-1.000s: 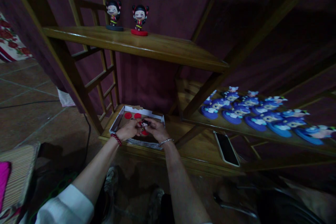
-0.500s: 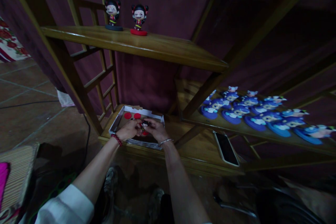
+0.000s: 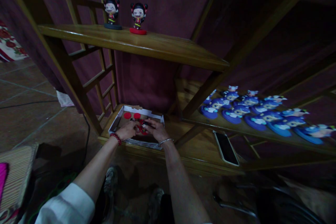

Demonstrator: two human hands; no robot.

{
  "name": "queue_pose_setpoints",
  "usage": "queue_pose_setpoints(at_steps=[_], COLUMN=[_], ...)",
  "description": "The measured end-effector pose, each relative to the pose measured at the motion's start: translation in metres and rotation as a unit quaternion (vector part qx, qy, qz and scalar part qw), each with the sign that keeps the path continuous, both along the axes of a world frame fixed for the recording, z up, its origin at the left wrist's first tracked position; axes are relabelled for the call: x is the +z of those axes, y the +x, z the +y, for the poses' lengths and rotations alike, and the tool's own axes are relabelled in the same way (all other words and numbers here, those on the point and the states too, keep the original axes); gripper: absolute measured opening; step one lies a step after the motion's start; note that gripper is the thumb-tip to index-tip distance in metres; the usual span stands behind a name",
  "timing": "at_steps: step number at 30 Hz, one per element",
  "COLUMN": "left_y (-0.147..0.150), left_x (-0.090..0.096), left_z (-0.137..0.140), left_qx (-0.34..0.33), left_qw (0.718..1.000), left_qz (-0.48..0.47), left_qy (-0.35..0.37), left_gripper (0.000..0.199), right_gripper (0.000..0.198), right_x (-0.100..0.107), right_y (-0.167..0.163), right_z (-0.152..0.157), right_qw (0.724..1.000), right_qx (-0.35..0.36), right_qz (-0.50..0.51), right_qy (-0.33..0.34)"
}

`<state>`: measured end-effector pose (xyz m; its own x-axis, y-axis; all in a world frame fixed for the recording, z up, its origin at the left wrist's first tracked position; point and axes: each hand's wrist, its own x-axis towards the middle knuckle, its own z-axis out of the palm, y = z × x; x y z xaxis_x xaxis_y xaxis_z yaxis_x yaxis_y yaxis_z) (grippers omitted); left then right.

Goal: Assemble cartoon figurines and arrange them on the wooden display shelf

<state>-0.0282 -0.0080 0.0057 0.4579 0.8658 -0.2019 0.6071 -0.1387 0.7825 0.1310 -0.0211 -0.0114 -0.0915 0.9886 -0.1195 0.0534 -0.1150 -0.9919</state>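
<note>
A shallow white cardboard box (image 3: pixel 115 120) sits on the low wooden shelf, and both my hands reach into it. My right hand (image 3: pixel 156 130) has its fingers closed on a small black-haired figurine (image 3: pixel 144 125). Close beside it on the left is my left hand (image 3: pixel 127 130), fingers curled; what they hold, if anything, is hidden. Dark and red parts show around the fingertips, too small to tell apart. Two red discs (image 3: pixel 127 115) lie toward the back of the box.
Two black-haired figurines (image 3: pixel 138 15) stand on the upper shelf (image 3: pixel 162 47), above my hands. Several blue figurines (image 3: pixel 237 111) crowd the shelf on the right. A phone (image 3: pixel 226 148) lies on the low shelf. Wooden lattice (image 3: pixel 98 77) borders the left side.
My hands have drawn slightly apart. The figurine between them now sits more on the right hand's side, and more red shows beneath the fingers.
</note>
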Motion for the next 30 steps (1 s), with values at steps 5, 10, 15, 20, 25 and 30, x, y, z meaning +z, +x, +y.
queue_pose_setpoints(at_steps=[5, 10, 15, 20, 25, 30], left_y=[-0.004, 0.0, 0.005, 0.014, 0.023, 0.027], left_x=[-0.004, -0.013, -0.018, -0.015, -0.012, -0.015], left_z=[0.002, 0.005, 0.008, 0.008, 0.006, 0.006], left_qx=[-0.03, -0.045, -0.045, -0.039, -0.027, -0.019], left_qw=[0.98, 0.971, 0.961, 0.955, 0.95, 0.947], left_qz=[0.167, 0.208, 0.246, 0.271, 0.292, 0.305], left_qy=[0.1, 0.108, 0.119, 0.111, 0.11, 0.101], left_gripper=[0.026, 0.027, 0.026, 0.026, 0.027, 0.028], right_gripper=[0.038, 0.037, 0.036, 0.037, 0.037, 0.035], right_x=[0.001, 0.004, 0.006, 0.005, 0.006, 0.007], right_y=[0.0, 0.001, 0.002, 0.006, 0.008, 0.01], right_z=[0.0, -0.001, -0.002, -0.002, -0.003, -0.004], right_qw=[1.0, 0.999, 0.999, 0.999, 0.999, 0.999], right_qx=[-0.014, -0.023, -0.032, -0.027, -0.026, -0.03], right_qz=[0.001, 0.0, -0.002, 0.011, 0.019, 0.016], right_qy=[-0.022, -0.022, -0.026, -0.026, -0.035, -0.015])
